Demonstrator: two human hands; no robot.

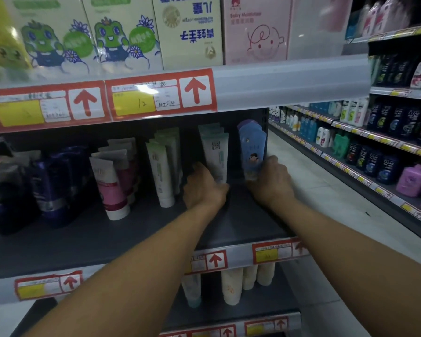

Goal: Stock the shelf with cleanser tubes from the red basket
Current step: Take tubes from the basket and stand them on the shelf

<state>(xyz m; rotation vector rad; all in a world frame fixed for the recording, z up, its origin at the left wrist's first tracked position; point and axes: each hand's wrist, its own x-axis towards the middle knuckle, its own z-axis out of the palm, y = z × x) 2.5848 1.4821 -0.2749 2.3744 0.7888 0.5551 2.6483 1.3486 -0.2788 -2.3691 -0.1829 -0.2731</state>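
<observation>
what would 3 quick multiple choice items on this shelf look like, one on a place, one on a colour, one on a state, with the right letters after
1. Where does the blue tube stand on the shelf?
A. at the far left end
B. at the right end of the row
C. on the shelf below

2. What colour are the arrows on the shelf-edge price labels?
A. red
B. green
C. black

3. What is the right hand doing?
A. hanging idle beside the shelf
B. holding a basket
C. gripping the blue tube

Answers:
1 B, it is the last tube before the shelf's right edge.
2 A, each label shows a red arrow on a white square.
3 C, its fingers wrap the tube's lower part, while the left hand touches the white and green tube beside it.
</observation>
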